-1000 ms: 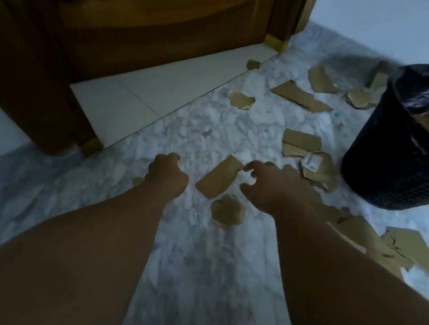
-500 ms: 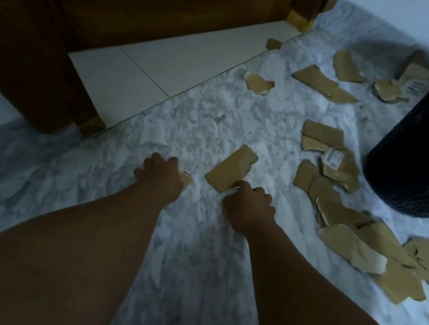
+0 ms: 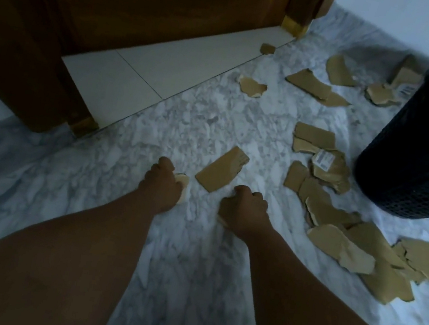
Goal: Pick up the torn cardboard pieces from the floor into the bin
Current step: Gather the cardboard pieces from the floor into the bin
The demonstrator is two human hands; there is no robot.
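Left hand (image 3: 162, 186) curls round a small scrap (image 3: 183, 181) on the floor (image 3: 156, 130). Right hand (image 3: 245, 210) is fisted over a second scrap (image 3: 222, 221); I cannot tell if it grips it. A strip (image 3: 220, 172) lies just beyond both hands, with more pieces (image 3: 341, 246) near the bin (image 3: 416, 173)

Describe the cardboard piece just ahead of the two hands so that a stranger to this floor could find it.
Start at the black mesh bin on the right and go left over the marble floor, past the heap of ragged scraps. Just beyond the gap between the left hand and the right hand lies a long, nearly rectangular strip, set slantwise, touching no other scrap.
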